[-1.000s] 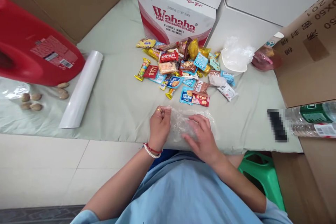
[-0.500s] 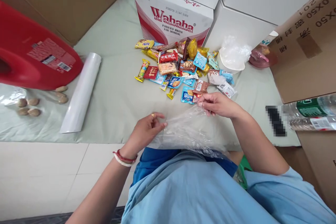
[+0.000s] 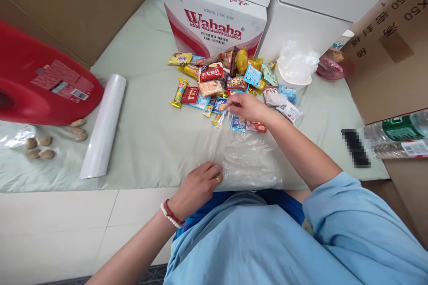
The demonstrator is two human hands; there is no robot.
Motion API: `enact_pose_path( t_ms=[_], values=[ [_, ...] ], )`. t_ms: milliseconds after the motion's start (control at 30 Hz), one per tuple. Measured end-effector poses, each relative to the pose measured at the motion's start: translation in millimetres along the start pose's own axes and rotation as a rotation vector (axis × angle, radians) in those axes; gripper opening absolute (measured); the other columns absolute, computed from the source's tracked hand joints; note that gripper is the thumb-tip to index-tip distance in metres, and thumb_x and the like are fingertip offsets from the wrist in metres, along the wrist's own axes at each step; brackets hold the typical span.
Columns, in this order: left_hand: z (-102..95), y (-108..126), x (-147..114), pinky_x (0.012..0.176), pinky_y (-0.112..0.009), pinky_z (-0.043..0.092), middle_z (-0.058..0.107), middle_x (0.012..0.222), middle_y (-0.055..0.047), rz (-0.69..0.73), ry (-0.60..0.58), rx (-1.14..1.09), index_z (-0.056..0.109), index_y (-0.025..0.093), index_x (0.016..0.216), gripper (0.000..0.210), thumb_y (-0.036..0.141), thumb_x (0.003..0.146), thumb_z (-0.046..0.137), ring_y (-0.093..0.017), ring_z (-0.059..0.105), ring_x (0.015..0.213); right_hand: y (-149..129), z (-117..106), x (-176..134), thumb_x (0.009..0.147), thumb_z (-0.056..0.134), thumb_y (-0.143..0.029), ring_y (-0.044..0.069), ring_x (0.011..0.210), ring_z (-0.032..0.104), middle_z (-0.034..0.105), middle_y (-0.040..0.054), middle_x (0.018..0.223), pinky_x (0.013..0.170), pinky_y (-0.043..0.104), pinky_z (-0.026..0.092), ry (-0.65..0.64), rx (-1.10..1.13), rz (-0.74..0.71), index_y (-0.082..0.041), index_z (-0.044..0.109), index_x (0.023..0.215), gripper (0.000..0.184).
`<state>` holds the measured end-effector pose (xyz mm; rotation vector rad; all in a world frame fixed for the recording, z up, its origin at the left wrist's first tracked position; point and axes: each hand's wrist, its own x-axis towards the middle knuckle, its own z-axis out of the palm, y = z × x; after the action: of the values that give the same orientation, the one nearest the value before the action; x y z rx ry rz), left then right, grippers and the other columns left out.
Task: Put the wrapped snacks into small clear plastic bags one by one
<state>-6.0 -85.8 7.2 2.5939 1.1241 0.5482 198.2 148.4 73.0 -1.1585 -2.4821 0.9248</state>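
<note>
A clear plastic bag (image 3: 249, 160) lies spread along the table's front edge, its upper part drawn toward the snacks. My left hand (image 3: 201, 182) has its fingers bent over the bag's lower left side, gripping it against the table. Farther forward, my right hand (image 3: 249, 107) pinches the bag's upper edge between thumb and fingers. That hand hovers over a pile of wrapped snacks and partly hides some. Among them are a red packet (image 3: 210, 72), a small yellow stick pack (image 3: 179, 92), a dark red packet (image 3: 190, 95) and a light blue sachet (image 3: 252, 75).
Behind the snacks stands a Wahaha carton (image 3: 214, 22). A white bowl (image 3: 294, 81) with crumpled plastic is at right, near plastic bottles (image 3: 401, 127). At left are a white roll (image 3: 103, 127), a red jug (image 3: 50, 75) and several brown roundish items (image 3: 45, 141).
My right hand has moved forward and left over the snacks. My left hand has come down and slightly right onto the bag, which now lies flatter on the table.
</note>
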Motion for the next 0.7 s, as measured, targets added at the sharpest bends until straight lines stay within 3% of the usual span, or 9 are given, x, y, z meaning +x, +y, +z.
enact_pose_path(
  t_ms=[100, 167, 233, 333, 433, 500, 600, 700],
  values=[
    [1.5, 2.8, -2.6, 0.081, -0.035, 0.059, 0.070, 0.121, -0.013, -0.128, 0.128, -0.023, 0.068, 0.017, 0.110, 0.024, 0.010, 0.098, 0.048, -0.023, 0.067, 0.100, -10.6, -10.8, -20.3, 0.090, 0.063, -0.016, 0.023, 0.100, 0.061, 0.067, 0.0103, 0.108, 0.091, 0.036, 0.047, 0.265, -0.163, -0.026, -0.014, 0.072, 0.109, 0.021],
    [4.2, 5.0, -0.2, 0.087, -0.037, 0.061, 0.070, 0.127, -0.014, -0.234, 0.176, -0.036, 0.067, 0.017, 0.118, 0.025, 0.018, 0.103, 0.047, -0.023, 0.069, 0.108, -25.6, -7.0, -50.3, 0.098, 0.057, -0.019, 0.027, 0.110, 0.060, 0.067, 0.0133, 0.113, 0.099, 0.041, 0.047, 0.451, -0.223, -0.073, -0.015, 0.071, 0.111, 0.020],
    [6.6, 5.4, 4.4, 0.087, -0.038, 0.063, 0.067, 0.137, -0.014, -0.361, 0.169, -0.035, 0.064, 0.018, 0.128, 0.031, 0.027, 0.106, 0.044, -0.026, 0.071, 0.114, -39.7, 10.1, -87.3, 0.104, 0.049, -0.021, 0.026, 0.107, 0.061, 0.068, 0.0124, 0.107, 0.098, 0.043, 0.050, 0.500, -0.227, -0.137, -0.017, 0.069, 0.112, 0.022],
    [5.4, 1.5, 10.2, 0.090, -0.042, 0.063, 0.061, 0.148, -0.016, -0.580, 0.163, -0.103, 0.057, 0.018, 0.141, 0.042, 0.038, 0.107, 0.044, -0.030, 0.067, 0.126, -48.1, 54.7, -140.0, 0.104, 0.053, -0.023, 0.026, 0.118, 0.061, 0.068, 0.0162, 0.127, 0.101, 0.042, 0.054, 0.203, -0.223, -0.349, -0.017, 0.068, 0.124, 0.025],
    [-4.6, -7.3, 13.5, 0.097, -0.045, 0.060, 0.062, 0.145, -0.018, -0.791, 0.263, -0.308, 0.056, 0.017, 0.143, 0.050, 0.046, 0.102, 0.050, -0.030, 0.069, 0.119, -43.0, 96.6, -175.9, 0.102, 0.060, -0.026, 0.028, 0.141, 0.050, 0.055, 0.0161, 0.154, 0.116, 0.045, 0.048, -0.072, -0.266, -0.408, -0.017, 0.066, 0.134, 0.034],
    [-13.7, -15.0, 17.8, 0.083, -0.041, 0.062, 0.064, 0.143, -0.017, -0.949, 0.339, -0.521, 0.056, 0.018, 0.141, 0.053, 0.049, 0.098, 0.054, -0.024, 0.073, 0.091, -38.5, 111.0, -190.8, 0.103, 0.059, -0.025, 0.027, 0.145, 0.048, 0.056, 0.0127, 0.156, 0.121, 0.046, 0.044, -0.128, -0.256, -0.388, -0.018, 0.068, 0.133, 0.032],
    [-22.0, -27.3, 29.3, 0.058, -0.031, 0.053, 0.067, 0.136, -0.014, -1.138, 0.447, -0.876, 0.056, 0.020, 0.140, 0.057, 0.046, 0.090, 0.061, -0.011, 0.059, 0.057, -36.6, 112.1, -205.7, 0.104, 0.056, -0.021, 0.024, 0.135, 0.056, 0.064, 0.0127, 0.146, 0.115, 0.046, 0.049, -0.096, -0.191, -0.325, -0.019, 0.071, 0.128, 0.028],
    [-18.5, -38.5, 40.4, 0.060, -0.029, 0.052, 0.073, 0.114, -0.010, -1.160, 0.543, -0.936, 0.065, 0.018, 0.128, 0.053, 0.038, 0.080, 0.065, -0.015, 0.063, 0.066, -40.1, 99.7, -216.2, 0.103, 0.056, -0.020, 0.024, 0.124, 0.061, 0.068, 0.0146, 0.138, 0.106, 0.044, 0.055, -0.105, -0.131, -0.276, -0.018, 0.071, 0.126, 0.028]
  ],
)
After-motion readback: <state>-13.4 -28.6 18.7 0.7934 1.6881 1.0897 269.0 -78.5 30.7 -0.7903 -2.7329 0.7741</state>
